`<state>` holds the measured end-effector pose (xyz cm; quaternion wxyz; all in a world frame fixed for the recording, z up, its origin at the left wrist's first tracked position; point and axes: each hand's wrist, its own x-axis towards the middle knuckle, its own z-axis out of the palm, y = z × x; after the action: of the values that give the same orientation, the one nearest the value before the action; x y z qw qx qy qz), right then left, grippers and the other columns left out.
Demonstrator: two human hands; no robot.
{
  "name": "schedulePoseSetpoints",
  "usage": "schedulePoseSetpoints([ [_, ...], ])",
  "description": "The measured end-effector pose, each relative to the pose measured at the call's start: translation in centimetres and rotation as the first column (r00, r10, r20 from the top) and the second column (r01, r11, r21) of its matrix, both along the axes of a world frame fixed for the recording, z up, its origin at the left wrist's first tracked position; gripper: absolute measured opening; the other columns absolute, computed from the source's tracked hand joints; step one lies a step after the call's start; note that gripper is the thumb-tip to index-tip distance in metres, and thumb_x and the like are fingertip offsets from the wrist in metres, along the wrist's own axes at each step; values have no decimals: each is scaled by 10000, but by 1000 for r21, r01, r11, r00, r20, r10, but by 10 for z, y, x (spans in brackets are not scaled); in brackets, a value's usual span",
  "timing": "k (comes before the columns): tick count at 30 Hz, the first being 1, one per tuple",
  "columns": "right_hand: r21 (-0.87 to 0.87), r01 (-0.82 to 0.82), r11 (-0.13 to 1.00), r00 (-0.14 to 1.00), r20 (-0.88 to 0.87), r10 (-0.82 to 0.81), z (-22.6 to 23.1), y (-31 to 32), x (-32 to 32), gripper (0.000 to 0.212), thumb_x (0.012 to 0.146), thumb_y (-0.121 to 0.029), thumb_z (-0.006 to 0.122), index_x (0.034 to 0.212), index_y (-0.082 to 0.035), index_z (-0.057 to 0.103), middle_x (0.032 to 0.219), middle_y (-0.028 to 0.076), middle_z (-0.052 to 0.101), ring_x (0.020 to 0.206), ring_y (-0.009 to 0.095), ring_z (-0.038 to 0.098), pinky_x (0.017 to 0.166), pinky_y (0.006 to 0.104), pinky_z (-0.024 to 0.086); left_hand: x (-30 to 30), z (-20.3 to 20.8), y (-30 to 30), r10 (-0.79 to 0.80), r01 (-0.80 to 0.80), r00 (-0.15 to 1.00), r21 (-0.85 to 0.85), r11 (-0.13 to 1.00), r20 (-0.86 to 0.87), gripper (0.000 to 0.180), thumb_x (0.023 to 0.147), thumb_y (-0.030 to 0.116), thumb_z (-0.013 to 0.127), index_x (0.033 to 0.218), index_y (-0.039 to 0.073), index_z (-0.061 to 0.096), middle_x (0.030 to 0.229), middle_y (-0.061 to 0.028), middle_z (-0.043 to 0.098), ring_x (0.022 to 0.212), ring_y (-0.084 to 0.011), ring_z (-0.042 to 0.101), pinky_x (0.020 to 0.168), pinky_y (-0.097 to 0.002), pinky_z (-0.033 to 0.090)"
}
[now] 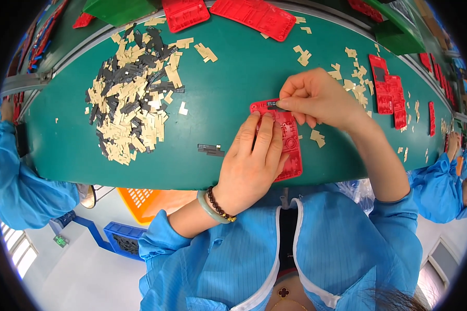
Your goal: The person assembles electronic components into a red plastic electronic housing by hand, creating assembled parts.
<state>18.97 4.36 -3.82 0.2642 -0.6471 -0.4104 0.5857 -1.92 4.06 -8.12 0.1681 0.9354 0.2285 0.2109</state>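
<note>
On a green table (202, 122), stickers (135, 98) are heaped at 10 o'clock from the red case (293, 153); an orange basket (135, 199) is placed lower, at 8. The moulded case is pressed by the loosely spread left hand (255, 147), its long axis set nearly 12 to 6. At its 12 o'clock end, a black strip (271, 105), aligned roughly 9 to 3, is pinched in the right hand (319, 98).
</note>
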Motion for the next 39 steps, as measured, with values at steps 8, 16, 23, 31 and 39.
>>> schedulePoseSetpoints([
  [8, 76, 34, 997, 987, 157, -45, -4, -1, -12, 137, 825, -101, 637, 780, 27, 652, 568, 55, 616, 449, 95, 551, 411, 237, 418, 1, 0, 1, 7, -7, 1000, 2, 1000, 1, 510, 730, 153, 727, 1183, -35, 588, 1282, -185, 511, 1205, -356, 496, 919, -406, 513],
  [16, 136, -7, 991, 968, 248, -27, -4, 0, -15, 125, 769, -83, 635, 773, 38, 670, 606, 115, 650, 529, 150, 625, 505, 291, 497, 1, -1, 1, 3, -3, 1000, 8, 1000, -4, 506, 732, 145, 724, 1185, -35, 588, 1283, -187, 513, 1203, -357, 497, 921, -405, 511],
  [23, 216, -141, 966, 903, 428, 36, 5, 0, -18, 122, 766, -95, 633, 777, 19, 674, 645, 152, 654, 595, 275, 657, 567, 360, 523, 4, 3, 7, -26, 26, 1000, -7, 1000, -4, 445, 760, 168, 686, 1142, -39, 586, 1268, -202, 516, 1182, -367, 501, 965, -425, 475],
  [31, 524, -478, 705, 598, 782, -176, -14, -50, -21, 150, 804, -138, 664, 940, -77, 667, 712, 53, 612, 653, 195, 653, 526, 319, 507, 8, 15, 14, -76, 75, 993, -9, 997, -87, 493, 741, 157, 693, 1184, -21, 567, 1257, -175, 521, 1143, -353, 510, 959, -433, 466],
  [39, 605, -456, 652, 677, 712, -187, -18, -83, -12, 279, 779, -210, 701, 1022, -91, 634, 894, 44, 605, 674, 189, 624, 573, 303, 515, 29, 14, 21, -14, 30, 990, 114, 993, -141, 511, 794, 166, 676, 1254, -20, 553, 1095, -137, 554, 1004, -291, 537, 850, -398, 469],
])
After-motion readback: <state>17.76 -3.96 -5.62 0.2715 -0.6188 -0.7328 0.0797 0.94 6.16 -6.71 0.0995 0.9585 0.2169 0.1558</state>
